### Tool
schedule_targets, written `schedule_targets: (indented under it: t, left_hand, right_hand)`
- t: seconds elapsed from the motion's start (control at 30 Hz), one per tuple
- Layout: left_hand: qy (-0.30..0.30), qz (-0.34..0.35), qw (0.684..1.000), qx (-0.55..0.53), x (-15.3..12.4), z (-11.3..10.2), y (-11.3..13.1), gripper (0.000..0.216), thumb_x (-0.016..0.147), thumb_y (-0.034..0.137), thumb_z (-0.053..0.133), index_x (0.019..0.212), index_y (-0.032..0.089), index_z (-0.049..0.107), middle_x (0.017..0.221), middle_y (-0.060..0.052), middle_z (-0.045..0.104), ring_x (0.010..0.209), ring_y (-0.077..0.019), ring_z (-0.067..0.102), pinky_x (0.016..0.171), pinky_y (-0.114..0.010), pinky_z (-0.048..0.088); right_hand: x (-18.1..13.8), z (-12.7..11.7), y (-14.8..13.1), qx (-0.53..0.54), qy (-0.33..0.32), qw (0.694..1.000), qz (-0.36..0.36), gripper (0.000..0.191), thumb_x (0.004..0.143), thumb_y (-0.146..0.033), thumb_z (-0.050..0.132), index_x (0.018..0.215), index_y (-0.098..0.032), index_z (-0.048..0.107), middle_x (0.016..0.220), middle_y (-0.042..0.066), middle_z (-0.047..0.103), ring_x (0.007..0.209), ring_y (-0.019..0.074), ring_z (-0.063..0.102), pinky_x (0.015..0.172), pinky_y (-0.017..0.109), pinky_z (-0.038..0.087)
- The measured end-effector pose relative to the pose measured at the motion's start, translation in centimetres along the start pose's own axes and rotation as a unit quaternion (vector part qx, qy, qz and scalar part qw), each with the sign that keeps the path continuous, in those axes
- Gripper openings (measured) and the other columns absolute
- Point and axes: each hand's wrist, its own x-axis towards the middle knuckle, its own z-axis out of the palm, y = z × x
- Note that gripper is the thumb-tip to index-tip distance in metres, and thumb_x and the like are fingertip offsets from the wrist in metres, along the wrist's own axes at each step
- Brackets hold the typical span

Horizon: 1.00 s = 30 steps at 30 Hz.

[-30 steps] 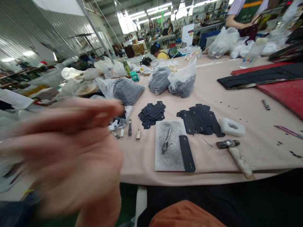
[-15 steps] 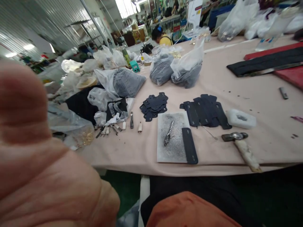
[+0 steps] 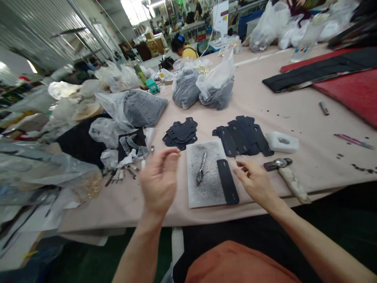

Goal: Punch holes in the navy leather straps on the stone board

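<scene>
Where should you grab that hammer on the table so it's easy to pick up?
Probably by the pale handle, not the metal head. The hammer lies flat, its handle running toward the table edge near the right hand, so come from above on that near side.

A factory workshop: long worktable [image 3: 294,114], bagged leather pieces [image 3: 216,88], hammer [image 3: 287,177], workers beyond.

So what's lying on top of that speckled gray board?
On the gray board lie metal pliers and a dark strip along its right edge. What is beneath the strip cannot be seen, since the strip covers it.
</scene>
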Motion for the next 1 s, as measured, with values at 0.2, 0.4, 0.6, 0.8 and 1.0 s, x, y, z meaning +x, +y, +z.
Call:
schedule_targets:
  t: [0.2, 0.4, 0.6, 0.8, 1.0]
  left_hand:
    - [-0.247, -0.157, 0.917, 0.272, -1.5, 8.3, -9.8, 0.042, 0.087, 0.053, 0.05, 0.101, 0.016, 0.065, 0.104, -0.01, 0.065, 0.097, -0.0225, 0.059, 0.081, -0.032, 0.037]
    - [-0.321, -0.164, 0.874, 0.326, -0.9, 10.5, -10.6, 0.039, 0.079, 0.052, 0.054, 0.087, 0.015, 0.06, 0.091, -0.014, 0.063, 0.085, -0.0258, 0.055, 0.071, -0.033, 0.029]
    - [-0.336, -0.275, 0.885, 0.165, 0.4, 10.6, -12.7, 0.028, 0.076, 0.038, 0.052, 0.072, 0.011, 0.055, 0.069, -0.007, 0.054, 0.062, -0.0117, 0.043, 0.058, -0.025, 0.026]
    - [-0.205, -0.44, 0.794, -0.365, 0.3, 11.0, -10.6, 0.049, 0.071, 0.044, 0.07, 0.095, 0.01, 0.045, 0.093, -0.011, 0.063, 0.076, -0.0237, 0.066, 0.064, -0.036, 0.053]
    - [-0.129, -0.422, 0.782, -0.44, -0.5, 12.9, -10.0, 0.063, 0.064, 0.036, 0.082, 0.109, 0.016, 0.042, 0.092, -0.007, 0.062, 0.084, -0.022, 0.066, 0.071, -0.035, 0.055]
  right_hand:
    - [-1.1, 6.3, 6.7, -0.107, -0.173, 0.956, 0.213, 0.036, 0.091, -0.046, 0.052, 0.102, -0.015, 0.065, 0.1, 0.005, 0.064, 0.097, 0.0199, 0.058, 0.082, 0.031, 0.037]
    - [0.0, 7.1, 6.0, -0.105, -0.124, 0.958, 0.235, 0.03, 0.086, -0.046, 0.056, 0.092, -0.017, 0.06, 0.088, 0.003, 0.064, 0.085, 0.0183, 0.056, 0.07, 0.029, 0.032]
    - [-0.1, 7.5, 6.2, -0.08, -0.108, 0.959, 0.25, 0.026, 0.084, -0.043, 0.057, 0.087, -0.017, 0.058, 0.078, 0.002, 0.06, 0.078, 0.0161, 0.053, 0.068, 0.028, 0.03]
    - [-0.1, 7.5, 6.1, -0.07, -0.108, 0.959, 0.252, 0.027, 0.084, -0.045, 0.057, 0.087, -0.018, 0.057, 0.077, 0.001, 0.059, 0.076, 0.0159, 0.053, 0.067, 0.028, 0.029]
    - [0.1, 7.4, 6.1, -0.08, -0.127, 0.953, 0.263, 0.027, 0.085, -0.045, 0.057, 0.088, -0.018, 0.057, 0.079, 0.001, 0.061, 0.08, 0.0175, 0.054, 0.067, 0.029, 0.029]
